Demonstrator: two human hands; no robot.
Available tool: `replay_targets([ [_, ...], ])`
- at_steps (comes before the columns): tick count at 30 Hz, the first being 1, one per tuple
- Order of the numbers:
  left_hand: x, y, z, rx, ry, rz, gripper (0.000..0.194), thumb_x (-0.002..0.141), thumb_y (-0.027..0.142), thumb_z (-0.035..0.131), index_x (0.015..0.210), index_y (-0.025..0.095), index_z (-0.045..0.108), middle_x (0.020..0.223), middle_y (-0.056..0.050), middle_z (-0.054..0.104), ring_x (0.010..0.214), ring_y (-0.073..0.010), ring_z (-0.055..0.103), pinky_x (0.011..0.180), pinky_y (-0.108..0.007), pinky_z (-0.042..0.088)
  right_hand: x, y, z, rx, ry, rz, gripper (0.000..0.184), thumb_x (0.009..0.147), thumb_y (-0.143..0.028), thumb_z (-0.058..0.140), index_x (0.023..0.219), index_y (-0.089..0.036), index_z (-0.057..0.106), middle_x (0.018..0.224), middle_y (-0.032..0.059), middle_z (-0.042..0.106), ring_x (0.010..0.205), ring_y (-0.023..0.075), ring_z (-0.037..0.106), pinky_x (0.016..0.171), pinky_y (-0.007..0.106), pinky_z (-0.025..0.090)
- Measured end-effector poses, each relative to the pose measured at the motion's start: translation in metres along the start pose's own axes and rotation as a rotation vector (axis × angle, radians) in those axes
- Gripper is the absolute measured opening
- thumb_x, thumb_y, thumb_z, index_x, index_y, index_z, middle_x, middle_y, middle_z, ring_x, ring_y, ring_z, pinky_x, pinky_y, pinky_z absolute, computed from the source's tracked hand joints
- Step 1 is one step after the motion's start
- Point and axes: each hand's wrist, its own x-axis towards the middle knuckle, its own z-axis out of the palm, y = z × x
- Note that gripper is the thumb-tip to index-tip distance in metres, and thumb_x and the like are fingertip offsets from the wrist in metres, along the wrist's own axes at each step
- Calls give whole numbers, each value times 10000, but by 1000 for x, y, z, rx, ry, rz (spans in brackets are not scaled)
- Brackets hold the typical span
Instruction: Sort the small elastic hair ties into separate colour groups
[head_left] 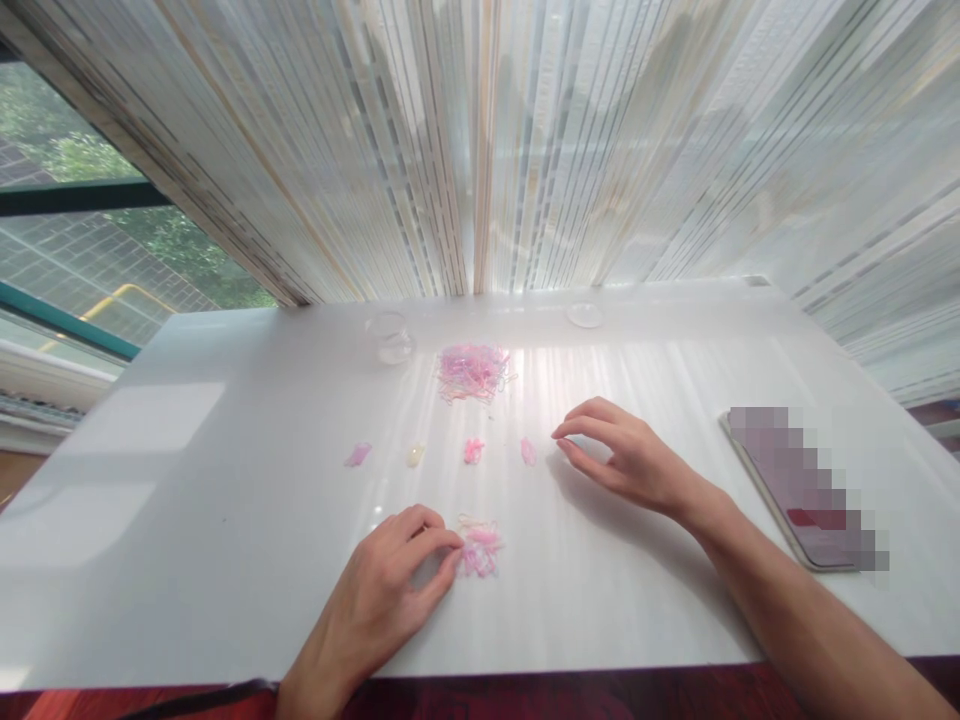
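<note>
My left hand [394, 565] rests at the left edge of a near pile of small pink, lilac and cream elastic bands [481, 552]. Its thumb and forefinger close together there; what lies between the tips is too small to make out. My right hand [626, 455] hovers just right of a little pale pink cluster of bands [528, 452], thumb and forefinger slightly apart. In line with that cluster sit a hot pink cluster [473, 451], a pale yellow cluster [415, 455] and a lilac cluster [358, 455]. Farther back lies a larger mixed heap of bands [473, 372].
A clear round container [391, 340] stands at the back left of the white table [225, 560], and a clear round lid [584, 316] at the back right. A phone [802, 490], partly blurred out, lies by my right forearm. Striped curtains [480, 150] hang behind the table.
</note>
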Motion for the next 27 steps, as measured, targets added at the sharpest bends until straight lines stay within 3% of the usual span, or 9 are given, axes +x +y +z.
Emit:
replay_targets([
  [10, 9, 9, -3, -183, 39, -27, 140, 1003, 156, 577, 1001, 218, 702, 992, -41, 756, 803, -139, 719, 707, -222, 581, -1, -17, 13, 53, 22, -171, 145, 1016, -176, 578, 1107, -224, 680, 951, 77, 719, 881, 220, 665, 739, 366, 583],
  [17, 21, 16, 13, -226, 30, -40, 129, 1037, 224, 586, 1010, 221, 712, 818, 6, 743, 638, -118, 645, 652, -228, 547, -2, -29, 27, 143, -7, -242, 149, 1035, -281, 616, 1139, -203, 687, 943, 84, 732, 852, 209, 676, 750, 354, 583],
  [22, 27, 20, 21, -288, 42, -2, 97, 1027, 196, 621, 1048, 227, 711, 847, 12, 749, 638, -106, 635, 645, -216, 534, -6, -33, 36, 262, -90, -232, 185, 1024, -354, 660, 1107, -197, 713, 963, 80, 746, 873, 195, 693, 783, 323, 579],
  [27, 27, 19, 23, -304, 14, -19, 104, 1034, 212, 619, 1030, 227, 722, 842, 3, 747, 635, -107, 621, 640, -225, 524, -7, -36, 39, 325, -136, -206, 166, 1049, -310, 624, 1019, -185, 729, 900, 59, 737, 821, 166, 680, 752, 284, 557],
])
